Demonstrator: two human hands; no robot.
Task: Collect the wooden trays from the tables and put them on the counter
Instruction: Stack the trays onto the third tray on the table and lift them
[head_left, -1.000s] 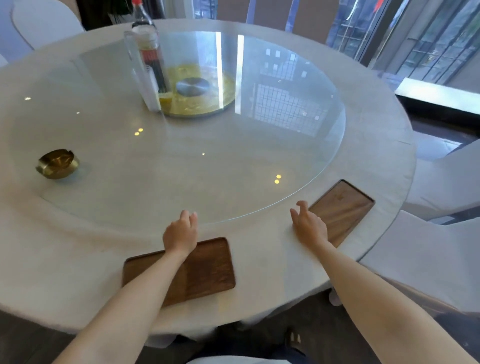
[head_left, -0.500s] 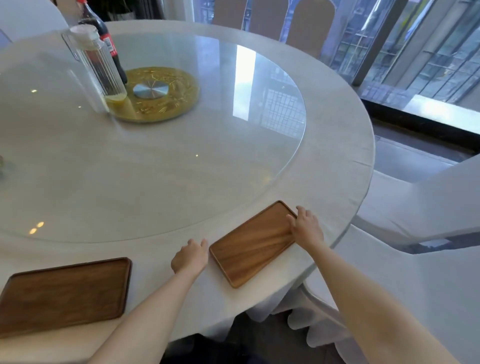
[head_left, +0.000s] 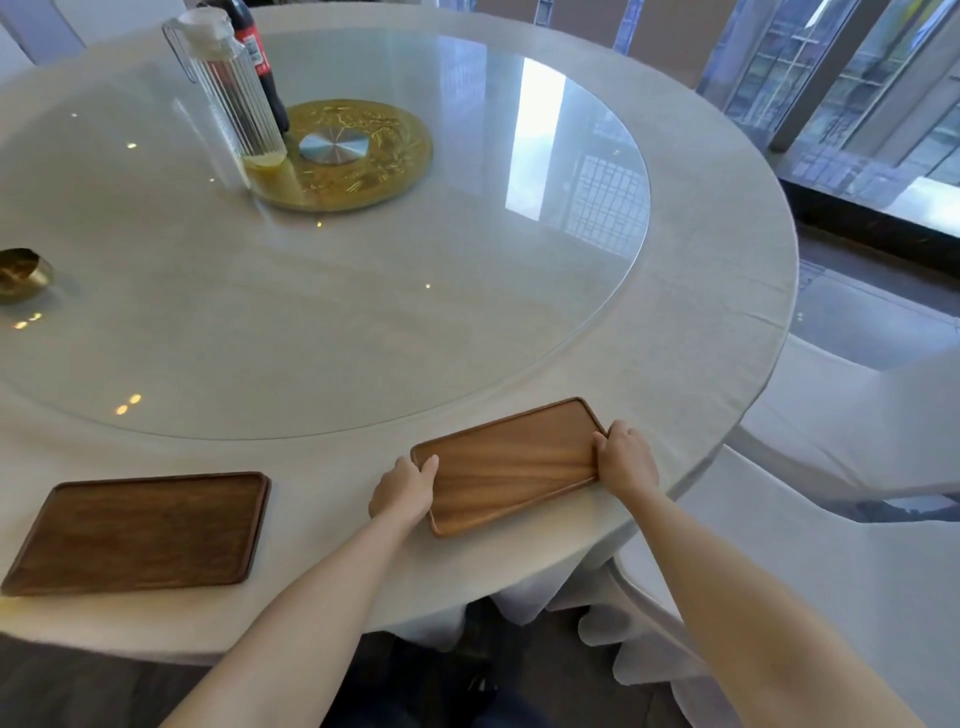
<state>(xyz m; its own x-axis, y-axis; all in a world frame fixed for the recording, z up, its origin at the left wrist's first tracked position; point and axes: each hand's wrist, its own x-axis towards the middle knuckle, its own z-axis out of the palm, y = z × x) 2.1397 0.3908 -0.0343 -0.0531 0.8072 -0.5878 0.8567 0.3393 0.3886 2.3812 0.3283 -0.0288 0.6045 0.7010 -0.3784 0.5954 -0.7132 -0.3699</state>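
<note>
Lighter tray (head_left: 511, 464): flat on the tabletop (head_left: 717, 291) near its edge, angled.
Left hand (head_left: 404, 487): gripping the tray's left end, thumb over the rim.
Right hand (head_left: 626, 460): gripping its right end.
Darker tray (head_left: 140, 532): flat, well apart to the left.
Pitcher (head_left: 234, 93): upright on the glass turntable (head_left: 467, 291), bottle (head_left: 257, 49) behind.

trays 2 (head_left: 511, 465) (head_left: 137, 532) | hands 2 (head_left: 402, 491) (head_left: 626, 460) | pitcher 1 (head_left: 234, 88) | bottle 1 (head_left: 257, 52) | ashtray 1 (head_left: 21, 275)
</note>
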